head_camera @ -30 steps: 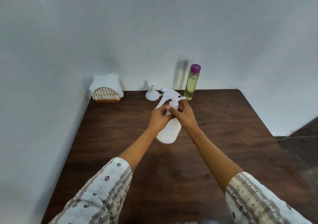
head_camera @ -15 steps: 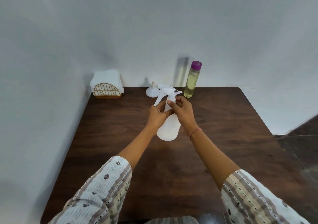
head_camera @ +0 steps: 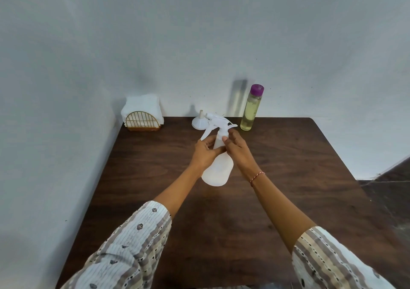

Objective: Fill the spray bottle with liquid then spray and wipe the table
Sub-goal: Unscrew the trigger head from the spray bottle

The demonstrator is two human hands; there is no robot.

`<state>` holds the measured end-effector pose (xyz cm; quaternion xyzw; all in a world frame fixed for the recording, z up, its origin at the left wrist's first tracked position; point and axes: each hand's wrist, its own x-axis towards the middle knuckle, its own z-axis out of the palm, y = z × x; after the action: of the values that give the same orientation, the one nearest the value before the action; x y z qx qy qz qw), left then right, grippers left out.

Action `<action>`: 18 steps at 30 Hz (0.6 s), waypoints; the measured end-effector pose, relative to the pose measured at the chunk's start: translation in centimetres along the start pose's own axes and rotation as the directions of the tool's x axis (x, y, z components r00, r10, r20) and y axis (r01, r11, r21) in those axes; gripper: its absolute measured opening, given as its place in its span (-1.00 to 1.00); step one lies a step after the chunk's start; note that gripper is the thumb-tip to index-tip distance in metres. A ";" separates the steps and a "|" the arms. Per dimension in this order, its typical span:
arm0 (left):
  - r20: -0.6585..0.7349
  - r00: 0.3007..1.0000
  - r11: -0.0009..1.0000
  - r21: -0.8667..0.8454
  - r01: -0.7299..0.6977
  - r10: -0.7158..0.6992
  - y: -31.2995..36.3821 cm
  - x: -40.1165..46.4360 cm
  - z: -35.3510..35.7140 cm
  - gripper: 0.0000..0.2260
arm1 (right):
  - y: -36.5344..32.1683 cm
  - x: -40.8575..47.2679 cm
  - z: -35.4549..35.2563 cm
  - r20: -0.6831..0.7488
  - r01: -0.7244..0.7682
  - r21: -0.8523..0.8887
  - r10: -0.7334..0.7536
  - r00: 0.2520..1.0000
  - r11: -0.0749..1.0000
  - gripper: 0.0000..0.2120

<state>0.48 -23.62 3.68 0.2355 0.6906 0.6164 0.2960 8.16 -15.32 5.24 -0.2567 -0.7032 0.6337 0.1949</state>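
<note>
Along the far edge of the dark wooden table (head_camera: 288,177), against the pale wall, stand three things well apart from the hands. At the left corner sits a gold wire napkin holder (head_camera: 143,121) with a stack of white napkins (head_camera: 142,105) in it. Near the middle, a small white funnel (head_camera: 199,123) rests upside down, spout up, just behind the sprayer head. To its right stands a tall clear bottle (head_camera: 249,113) of yellowish liquid, upright, with a purple cap (head_camera: 257,89) on. Nothing lies between the person and the work; the near half of the tabletop holds only the two forearms and their striped, patterned sleeves.

At the table's centre, the spray bottle (head_camera: 218,169) is white and translucent, its rounded base on or just above the wood; I cannot tell which. It leans away from the camera and looks empty. Its white trigger head (head_camera: 218,123) is on the neck, nozzle pointing left and away.

The left hand (head_camera: 205,153) curls around the bottle's upper body, thumb and fingers closed on it. The right hand (head_camera: 238,149) closes its fingers around the neck just below the sprayer head; a thin red thread bracelet (head_camera: 257,177) circles that wrist.

Counted: one spray bottle, one funnel, one liquid bottle, one napkin holder, two hands.
</note>
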 end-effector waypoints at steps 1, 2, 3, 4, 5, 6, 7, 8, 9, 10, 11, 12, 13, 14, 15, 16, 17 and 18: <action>0.002 1.000 1.000 0.013 0.005 -0.005 -0.1 0.1 0.0 -0.72 | 0.1 0.0 0.2 -0.029 -0.009 -0.004 0.009 1.000 1.000 -0.72; 0.008 1.000 1.000 0.021 0.013 -0.013 -0.1 0.1 0.1 -0.72 | 0.1 0.2 0.4 -0.088 -0.015 -0.018 0.013 0.996 1.000 -0.68; 0.013 1.000 1.000 0.015 0.021 -0.021 -0.1 0.2 0.2 -0.74 | 0.2 0.2 0.6 -0.160 -0.014 -0.041 0.007 0.987 0.999 -0.65; 0.018 0.999 1.000 0.009 0.027 -0.027 0.0 0.2 0.3 -0.75 | 0.2 0.4 0.7 -0.224 -0.013 -0.064 -0.002 0.975 0.998 -0.64; 0.019 0.999 1.000 0.002 0.029 -0.029 0.0 0.2 0.4 -0.77 | 0.1 0.4 0.8 -0.267 -0.006 -0.083 -0.017 0.964 0.997 -0.67; 0.015 1.000 1.000 0.000 0.027 -0.027 0.0 0.3 0.4 -0.77 | 0.1 0.5 0.8 -0.279 0.009 -0.093 -0.035 0.960 0.996 -0.72; 0.010 1.000 1.000 -0.010 0.024 -0.024 0.0 0.3 0.3 -0.77 | 0.0 0.5 0.8 -0.264 0.030 -0.104 -0.057 0.963 0.994 -0.78; 0.006 1.000 1.000 -0.022 0.022 -0.022 0.1 0.4 0.2 -0.77 | 0.1 0.5 0.9 -0.239 0.057 -0.110 -0.083 0.967 0.992 -0.83; 0.002 1.000 0.999 -0.035 0.018 -0.018 0.1 0.4 0.1 -0.78 | 0.0 0.5 1.0 -0.217 0.074 -0.117 -0.098 0.971 0.990 -0.84; 0.001 1.000 0.999 -0.042 0.011 -0.011 0.2 0.5 0.0 -0.78 | 0.0 0.4 1.2 -0.205 0.085 -0.108 -0.106 0.973 0.990 -0.83; 0.000 1.000 0.999 -0.049 0.010 -0.010 0.3 0.6 0.0 -0.79 | -0.1 0.3 1.5 -0.206 0.086 -0.099 -0.105 0.973 0.991 -0.81; -0.001 1.000 0.998 -0.057 0.013 -0.013 0.4 0.6 0.1 -0.79 | -0.2 0.4 1.7 -0.225 0.080 -0.085 -0.097 0.969 0.993 -0.76; -0.006 1.000 0.997 -0.073 0.019 -0.020 0.4 0.6 0.2 -0.79 | -0.4 0.5 1.9 -0.267 0.061 -0.084 -0.082 0.960 0.995 -0.68; -0.009 1.000 0.997 -0.079 0.025 -0.026 0.4 0.7 0.3 -0.79 | -0.4 0.6 2.0 -0.327 0.042 -0.089 -0.069 0.942 0.995 -0.60; -0.012 1.000 0.997 -0.071 0.026 -0.027 0.4 0.8 0.3 -0.78 | -0.6 0.6 2.0 -0.382 0.023 -0.093 -0.057 0.922 0.995 -0.57; -0.012 1.000 0.999 -0.046 0.026 -0.027 0.3 1.0 0.3 -0.77 | -0.6 0.8 1.9 -0.409 0.017 -0.096 -0.055 0.911 0.995 -0.59; -0.011 1.000 0.999 -0.029 0.025 -0.026 0.3 1.1 0.2 -0.75 | -0.6 0.9 1.8 -0.391 0.017 -0.101 -0.056 0.919 0.995 -0.66; -0.011 1.000 1.000 -0.021 0.021 -0.022 0.3 1.3 0.0 -0.74 | -0.4 1.1 1.6 -0.340 0.029 -0.100 -0.061 0.939 0.995 -0.72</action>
<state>-0.42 -22.68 3.78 0.2214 0.6884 0.6217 0.3011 6.25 -15.94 5.43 -0.3555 -0.6932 0.5412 0.3164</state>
